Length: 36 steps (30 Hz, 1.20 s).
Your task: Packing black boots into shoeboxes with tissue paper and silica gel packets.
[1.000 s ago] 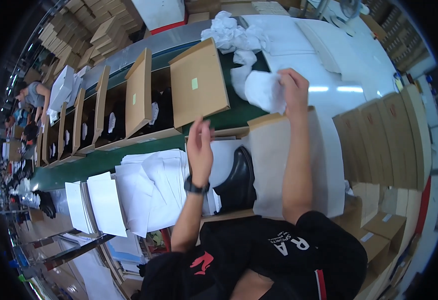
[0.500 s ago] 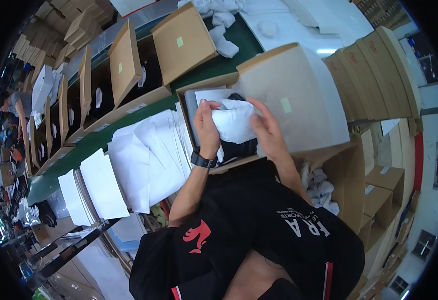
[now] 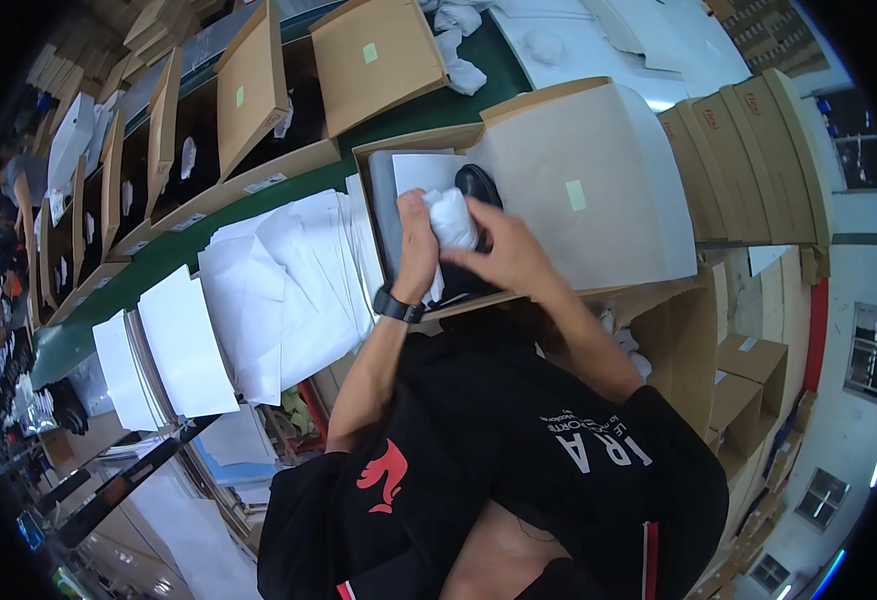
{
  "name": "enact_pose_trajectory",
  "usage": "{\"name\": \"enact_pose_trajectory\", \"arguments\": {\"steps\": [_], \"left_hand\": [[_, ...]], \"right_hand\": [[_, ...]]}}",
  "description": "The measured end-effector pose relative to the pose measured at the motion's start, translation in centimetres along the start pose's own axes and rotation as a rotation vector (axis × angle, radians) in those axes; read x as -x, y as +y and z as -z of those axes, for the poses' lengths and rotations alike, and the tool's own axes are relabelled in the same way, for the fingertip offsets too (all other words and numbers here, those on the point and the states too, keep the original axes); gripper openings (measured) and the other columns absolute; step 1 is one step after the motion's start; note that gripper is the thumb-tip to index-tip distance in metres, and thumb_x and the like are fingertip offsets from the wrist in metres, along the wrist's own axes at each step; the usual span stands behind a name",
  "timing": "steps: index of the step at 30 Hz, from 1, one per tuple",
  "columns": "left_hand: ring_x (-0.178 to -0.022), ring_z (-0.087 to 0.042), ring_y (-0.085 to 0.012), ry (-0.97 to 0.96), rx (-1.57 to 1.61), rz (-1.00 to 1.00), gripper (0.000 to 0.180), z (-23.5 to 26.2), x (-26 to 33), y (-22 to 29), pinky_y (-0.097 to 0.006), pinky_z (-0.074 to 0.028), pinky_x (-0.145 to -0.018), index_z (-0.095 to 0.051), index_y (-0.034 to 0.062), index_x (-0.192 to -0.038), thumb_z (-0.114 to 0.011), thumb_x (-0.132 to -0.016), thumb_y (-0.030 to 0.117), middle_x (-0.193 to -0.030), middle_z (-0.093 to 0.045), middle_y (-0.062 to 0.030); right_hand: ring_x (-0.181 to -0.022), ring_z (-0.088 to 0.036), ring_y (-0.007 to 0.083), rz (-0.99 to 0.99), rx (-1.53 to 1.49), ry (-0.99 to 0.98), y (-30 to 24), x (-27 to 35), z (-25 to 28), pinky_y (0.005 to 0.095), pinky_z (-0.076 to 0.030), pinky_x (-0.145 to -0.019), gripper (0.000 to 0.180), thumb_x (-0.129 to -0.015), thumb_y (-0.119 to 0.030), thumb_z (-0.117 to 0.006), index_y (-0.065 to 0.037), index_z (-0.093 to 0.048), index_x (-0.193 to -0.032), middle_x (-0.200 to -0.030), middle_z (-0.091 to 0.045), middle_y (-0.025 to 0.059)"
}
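Observation:
A crumpled wad of white tissue paper [image 3: 451, 218] is squeezed between my two hands, smaller than a fist. My left hand [image 3: 416, 248], with a black watch on its wrist, presses its left side. On the right, my right hand [image 3: 514, 256] curls its fingers and thumb around the wad. Both hands are above an open cardboard box [image 3: 363, 163]. Inside it lie a black shoe [image 3: 476, 184], a white sheet [image 3: 420, 170] and a grey padded piece [image 3: 386, 205]. My hands cover the rest of the contents.
The box's lid [image 3: 613, 200] leans open to the right, beside upright cartons [image 3: 748, 170]. Stacks of white paper [image 3: 273, 270] lie on the left. Several open boxes [image 3: 288, 165] line the green bench beyond. Paper wads [image 3: 458, 65] sit at the back; a person [image 3: 26, 185] stands far left.
The white paper has been squeezed from a wide, loose bundle into a small wad. My right hand has turned inward around it. More of the black shoe shows behind.

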<state>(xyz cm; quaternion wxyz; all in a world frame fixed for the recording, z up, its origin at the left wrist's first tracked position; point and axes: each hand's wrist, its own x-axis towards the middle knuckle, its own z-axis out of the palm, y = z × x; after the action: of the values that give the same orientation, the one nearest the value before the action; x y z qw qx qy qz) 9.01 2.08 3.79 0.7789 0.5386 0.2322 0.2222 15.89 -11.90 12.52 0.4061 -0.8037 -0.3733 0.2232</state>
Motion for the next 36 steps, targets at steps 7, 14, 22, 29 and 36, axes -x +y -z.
{"name": "enact_pose_trajectory", "arguments": {"steps": [7,14,22,29,36], "left_hand": [[-0.135,-0.037,-0.0464,0.174,-1.522,-0.387,0.082,2.9,0.8,0.3,-0.061,-0.027,-0.112,-0.032,0.0159,-0.154,-0.072,-0.086,0.038,-0.144,-0.038,-0.0295],[-0.125,-0.046,-0.052,0.155,-1.26,-0.093,0.089,8.0,5.6,-4.6,-0.053,-0.042,-0.104,-0.024,0.0172,-0.158,-0.074,-0.085,0.026,-0.138,-0.045,-0.0304],[-0.115,-0.055,-0.0469,0.078,-0.997,-0.133,0.093,7.2,5.1,-4.7,-0.048,-0.049,-0.097,-0.01,0.0106,-0.16,-0.068,-0.087,0.012,-0.135,-0.046,-0.0298],[-0.113,-0.056,-0.0482,0.054,-0.97,-0.196,0.09,7.1,4.7,-4.4,-0.048,-0.05,-0.093,-0.01,0.0072,-0.159,-0.067,-0.091,0.023,-0.135,-0.047,-0.0319],[-0.108,-0.058,-0.0491,0.028,-0.978,-0.151,0.087,7.3,5.2,-4.3,-0.049,-0.052,-0.089,-0.01,0.0076,-0.159,-0.064,-0.094,0.028,-0.132,-0.048,-0.0324]], "right_hand": [[-0.103,-0.061,0.0284,0.287,0.786,0.018,12.9,-15.9,2.2,0.0422,-0.044,-0.088,0.033,-0.079,-0.014,-0.07,-0.009,-0.057,-0.109,-0.101,-0.068,0.0111],[-0.101,-0.06,0.0232,0.625,1.121,0.084,14.6,-15.8,-0.4,0.0372,-0.042,-0.091,0.017,-0.09,-0.017,-0.056,-0.011,-0.066,-0.102,-0.093,-0.067,0.007],[-0.118,-0.058,0.0286,0.254,0.943,-0.017,8.5,-11.2,4.4,0.0475,-0.039,-0.106,0.023,-0.086,-0.016,-0.062,-0.01,-0.068,-0.108,-0.124,-0.063,0.0141],[-0.107,-0.064,0.0263,-0.639,0.276,0.809,13.1,5.4,25.6,0.0423,-0.049,-0.088,0.071,-0.088,-0.037,-0.074,-0.007,-0.047,-0.147,-0.114,-0.068,0.0168],[-0.097,-0.066,0.0192,0.494,-0.654,0.187,2.0,5.3,22.3,0.0318,-0.052,-0.083,0.059,-0.093,-0.012,-0.07,0.002,-0.045,-0.145,-0.105,-0.07,0.0179]]}}
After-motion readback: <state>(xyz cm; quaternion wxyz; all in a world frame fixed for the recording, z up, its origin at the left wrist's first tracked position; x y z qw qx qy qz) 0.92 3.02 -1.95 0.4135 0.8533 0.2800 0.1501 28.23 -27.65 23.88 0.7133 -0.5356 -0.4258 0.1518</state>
